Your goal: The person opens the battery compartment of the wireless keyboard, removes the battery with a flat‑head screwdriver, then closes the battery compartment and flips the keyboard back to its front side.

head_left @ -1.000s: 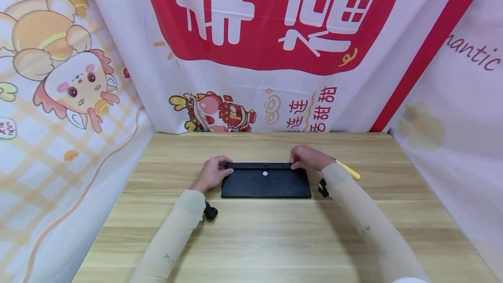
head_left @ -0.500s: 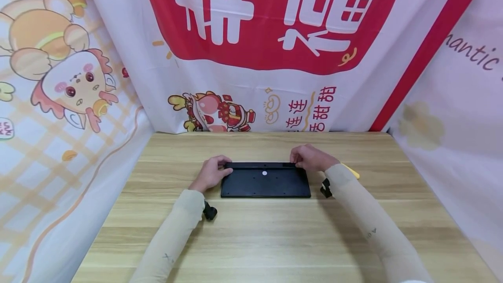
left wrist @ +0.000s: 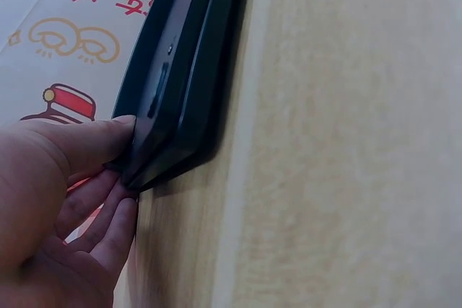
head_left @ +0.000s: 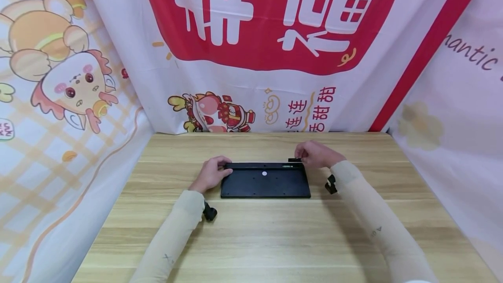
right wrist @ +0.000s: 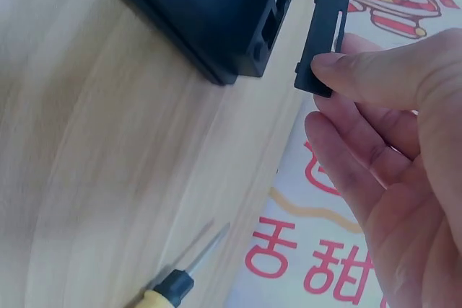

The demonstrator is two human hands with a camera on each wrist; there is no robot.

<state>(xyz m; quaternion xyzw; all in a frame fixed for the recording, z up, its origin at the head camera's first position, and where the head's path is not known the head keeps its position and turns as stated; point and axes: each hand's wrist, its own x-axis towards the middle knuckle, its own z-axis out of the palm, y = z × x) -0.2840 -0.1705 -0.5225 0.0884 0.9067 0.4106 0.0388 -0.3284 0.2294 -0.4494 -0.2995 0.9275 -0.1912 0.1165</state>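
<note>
A black keyboard (head_left: 265, 183) lies underside up on the table, a small round white sticker near its middle. My left hand (head_left: 211, 174) grips its far left corner, thumb on the underside and fingers around the edge, as the left wrist view shows on the keyboard end (left wrist: 162, 117). My right hand (head_left: 319, 155) pinches a thin black battery cover (right wrist: 323, 41) between thumb and fingers. That cover is held just off the keyboard's far right corner, where an uncovered battery compartment (head_left: 288, 166) shows a light, greenish inside.
In the right wrist view a screwdriver (right wrist: 173, 286) with a yellow handle and thin metal shaft lies on the wooden table (head_left: 251, 239); the right arm hides it in the head view. Printed cloth (head_left: 259, 112) hangs behind the table and on both sides.
My right hand has lifted the battery cover off the keyboard and moved slightly up and right with it, exposing the compartment. My left hand keeps its grip at the left corner.
</note>
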